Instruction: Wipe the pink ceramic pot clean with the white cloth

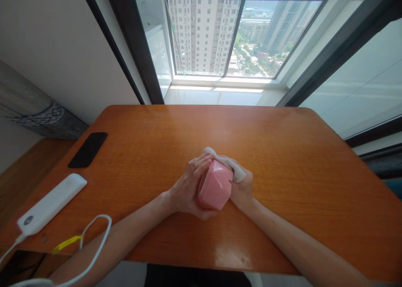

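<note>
A glossy pink faceted object (216,186) is held above the wooden table (282,153), its flat-sided end turned toward me; its exact kind does not show. My left hand (188,186) wraps round its left side, thumb below and fingers over the top. On the right, my right hand (245,188) grips a white cloth (237,169), which lies over the object's upper right side. Part of the cloth sticks out above the fingers of both hands. Most of the right hand's fingers are hidden behind the pink object.
A black phone (88,149) lies at the table's left edge. Nearer me is a white power strip (52,203) with a white cable (105,236) and yellow tag (66,244) by my left forearm. Beyond the table's far edge is a window (204,40); a grey curtain (37,107) hangs left.
</note>
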The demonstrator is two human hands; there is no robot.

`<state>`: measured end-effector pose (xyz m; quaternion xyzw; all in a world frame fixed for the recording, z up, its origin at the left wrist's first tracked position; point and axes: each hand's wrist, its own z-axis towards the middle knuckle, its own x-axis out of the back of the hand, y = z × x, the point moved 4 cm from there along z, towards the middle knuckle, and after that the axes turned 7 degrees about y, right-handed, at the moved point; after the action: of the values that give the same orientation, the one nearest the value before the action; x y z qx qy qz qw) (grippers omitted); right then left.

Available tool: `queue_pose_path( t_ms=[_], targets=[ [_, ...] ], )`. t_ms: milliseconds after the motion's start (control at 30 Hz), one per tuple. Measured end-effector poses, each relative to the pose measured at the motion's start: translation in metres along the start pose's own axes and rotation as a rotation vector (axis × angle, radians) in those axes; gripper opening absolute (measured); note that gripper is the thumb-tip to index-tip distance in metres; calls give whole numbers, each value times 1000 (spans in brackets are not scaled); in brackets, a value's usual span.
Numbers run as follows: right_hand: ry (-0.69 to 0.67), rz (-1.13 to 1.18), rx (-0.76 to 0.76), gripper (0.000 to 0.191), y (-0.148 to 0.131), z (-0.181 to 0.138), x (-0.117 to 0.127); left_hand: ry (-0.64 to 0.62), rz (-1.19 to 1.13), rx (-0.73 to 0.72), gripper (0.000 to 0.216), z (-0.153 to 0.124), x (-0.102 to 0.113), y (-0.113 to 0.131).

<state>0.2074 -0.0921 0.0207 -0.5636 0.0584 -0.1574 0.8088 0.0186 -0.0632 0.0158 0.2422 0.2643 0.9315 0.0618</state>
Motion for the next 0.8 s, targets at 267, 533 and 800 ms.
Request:
queue_pose_path(
  t_ms=[267,533,800],
  targets=[
    [133,-229,137,35,3,1,12,-29,-32,166,140,4,4,-3],
    [176,-290,-45,33,3,7,10,46,45,496,97,4,-2,4],
    [-50,-317,243,62,-4,-3,-5,260,120,529,67,0,13,-4]
  ],
)
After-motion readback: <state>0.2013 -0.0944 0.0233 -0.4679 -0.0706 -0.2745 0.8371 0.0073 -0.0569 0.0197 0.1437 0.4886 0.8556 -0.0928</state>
